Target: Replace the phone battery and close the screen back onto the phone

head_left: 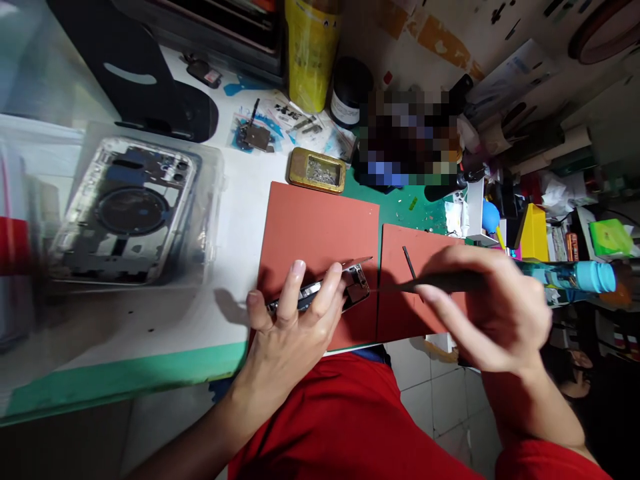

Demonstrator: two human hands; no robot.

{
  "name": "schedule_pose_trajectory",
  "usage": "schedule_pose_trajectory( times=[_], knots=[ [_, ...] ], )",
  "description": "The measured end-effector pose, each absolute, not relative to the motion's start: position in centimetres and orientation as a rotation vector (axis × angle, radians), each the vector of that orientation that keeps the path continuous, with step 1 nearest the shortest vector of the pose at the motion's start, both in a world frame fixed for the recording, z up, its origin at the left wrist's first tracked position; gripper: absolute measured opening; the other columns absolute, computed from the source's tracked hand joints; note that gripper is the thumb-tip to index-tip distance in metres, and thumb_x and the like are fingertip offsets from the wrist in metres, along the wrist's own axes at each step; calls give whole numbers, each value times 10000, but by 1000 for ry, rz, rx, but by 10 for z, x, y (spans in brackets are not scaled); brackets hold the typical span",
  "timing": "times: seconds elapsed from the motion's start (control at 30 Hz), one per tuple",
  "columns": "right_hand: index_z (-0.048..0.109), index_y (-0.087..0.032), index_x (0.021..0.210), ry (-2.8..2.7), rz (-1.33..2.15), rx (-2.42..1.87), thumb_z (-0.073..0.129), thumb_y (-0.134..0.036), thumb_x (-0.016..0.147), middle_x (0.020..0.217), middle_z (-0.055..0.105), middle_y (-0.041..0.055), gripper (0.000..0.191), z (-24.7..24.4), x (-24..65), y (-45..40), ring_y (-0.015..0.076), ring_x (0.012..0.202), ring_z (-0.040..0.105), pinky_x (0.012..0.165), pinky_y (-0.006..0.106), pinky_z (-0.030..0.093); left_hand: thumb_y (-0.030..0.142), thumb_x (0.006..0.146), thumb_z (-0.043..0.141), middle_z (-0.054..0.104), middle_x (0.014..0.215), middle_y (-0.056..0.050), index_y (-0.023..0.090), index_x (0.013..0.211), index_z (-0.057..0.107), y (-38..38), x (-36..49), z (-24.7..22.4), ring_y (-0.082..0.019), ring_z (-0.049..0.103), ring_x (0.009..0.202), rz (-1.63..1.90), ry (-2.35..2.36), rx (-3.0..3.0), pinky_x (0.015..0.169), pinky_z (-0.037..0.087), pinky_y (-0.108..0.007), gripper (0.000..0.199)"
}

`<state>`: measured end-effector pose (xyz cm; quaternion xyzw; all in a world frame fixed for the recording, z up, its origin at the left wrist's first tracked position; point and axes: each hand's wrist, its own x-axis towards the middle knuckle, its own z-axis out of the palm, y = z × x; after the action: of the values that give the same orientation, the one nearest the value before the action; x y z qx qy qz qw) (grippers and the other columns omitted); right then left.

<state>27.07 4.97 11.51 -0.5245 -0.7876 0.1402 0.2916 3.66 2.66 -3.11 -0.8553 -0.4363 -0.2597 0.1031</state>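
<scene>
An opened smartphone (357, 288) lies at a slant on a red-brown mat, its inner parts showing and a thin panel lifted along its far side. My left hand (295, 320) rests over it with fingers spread, gripping and steadying it; much of the phone is hidden underneath. In my right hand (500, 307) is a pair of dark tweezers (450, 283), held closed between thumb and fingers. Their thin tip points left at the phone's end, blurred, and I cannot tell if it touches. A small dark rod-like tool (409, 261) lies on the right mat, just beyond the tweezers.
Left stands a clear plastic case (213, 233) with a phone housing (133, 210). Behind the mats (320, 220) are a gold tin (295, 175) of tiny parts, a yellow bottle (310, 60) and a black jar (350, 90). A blue-capped bottle (593, 277) lies right.
</scene>
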Motion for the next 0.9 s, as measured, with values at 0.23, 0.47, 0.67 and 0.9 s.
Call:
schedule_pose_trajectory(
  times=[0.23, 0.47, 0.67, 0.9],
  knots=[
    [669, -265, 1127, -1052, 631, -1557, 874, -309, 928, 918, 777, -16, 289, 52, 306, 59, 145, 659, 716, 654, 319, 634, 281, 913, 876, 412, 1787, -74, 300, 1426, 755, 23, 34, -32, -406, -55, 1752, -734, -1356, -2616, 1423, -33, -654, 528],
    [677, -240, 1113, -1038, 450, -1655, 883, -411, 910, 1002, 810, 23, 336, 11, 286, 85, 184, 918, 792, 891, 372, 668, 261, 806, 960, 364, 1820, 15, 485, 1454, 709, 14, 32, -47, -499, 34, 1732, -905, -1404, -2786, 1365, 36, -833, 731],
    [665, -246, 1122, -1004, 524, -1647, 864, -416, 927, 1010, 801, 19, 326, 6, 284, 90, 172, 822, 778, 759, 336, 663, 250, 895, 888, 223, 1872, 45, 369, 1462, 723, 17, 35, -41, -418, 32, 1751, -794, -1454, -2656, 1426, 89, -692, 602],
    [673, -248, 1131, -931, 578, -1604, 898, -359, 910, 995, 792, 18, 334, 22, 290, 69, 174, 852, 767, 803, 348, 673, 253, 896, 895, 212, 1876, -1, 317, 1425, 750, 20, 35, -34, -405, -56, 1752, -816, -1400, -2688, 1418, 138, -690, 552]
  ],
)
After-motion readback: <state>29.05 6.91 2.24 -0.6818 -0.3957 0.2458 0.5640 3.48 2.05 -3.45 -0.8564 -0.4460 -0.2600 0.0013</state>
